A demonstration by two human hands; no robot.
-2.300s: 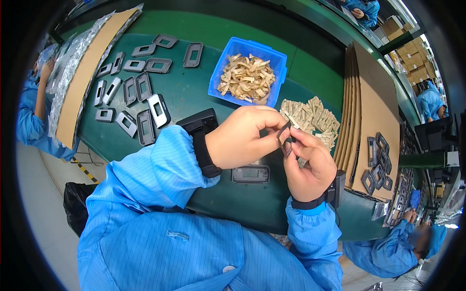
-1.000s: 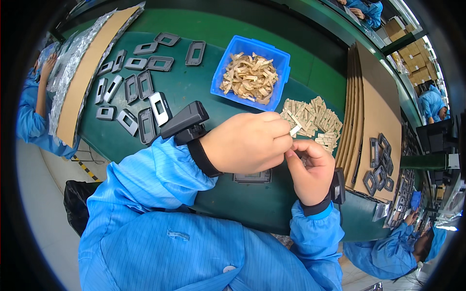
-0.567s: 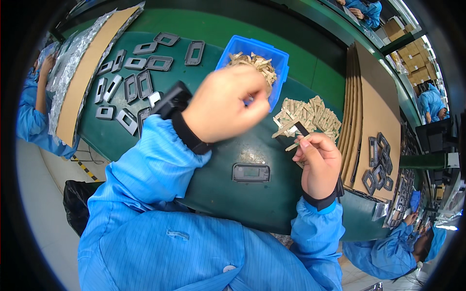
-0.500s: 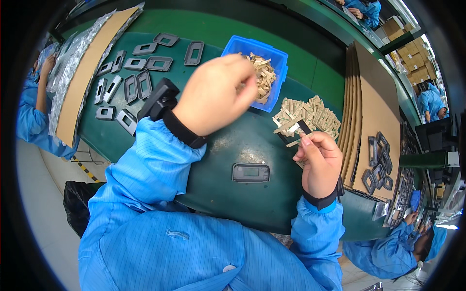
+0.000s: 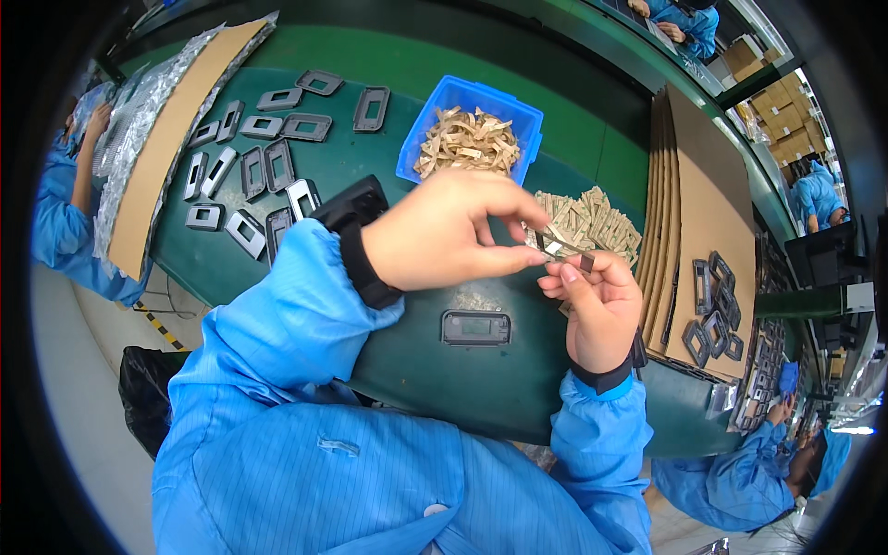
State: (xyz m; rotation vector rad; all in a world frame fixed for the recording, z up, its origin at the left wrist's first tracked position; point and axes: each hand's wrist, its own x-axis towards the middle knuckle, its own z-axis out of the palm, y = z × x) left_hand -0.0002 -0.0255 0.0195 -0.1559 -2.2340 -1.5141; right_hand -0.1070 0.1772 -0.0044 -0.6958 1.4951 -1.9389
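Left hand [image 5: 442, 231] back near strip [image 5: 586, 263]

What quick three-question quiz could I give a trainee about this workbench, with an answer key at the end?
1. True or false: one grey rectangular frame lies by itself on the green tabletop, lower in the picture than the blue plastic bin.
2. Multiple choice: what does that bin hold? A) metal screws; B) crumpled tan strips; C) coiled cables.
3. Fill in the blank: the dark end of the thin strip is at the thumb of the person's ____ hand.

Key: 1, true; 2, B; 3, right hand.
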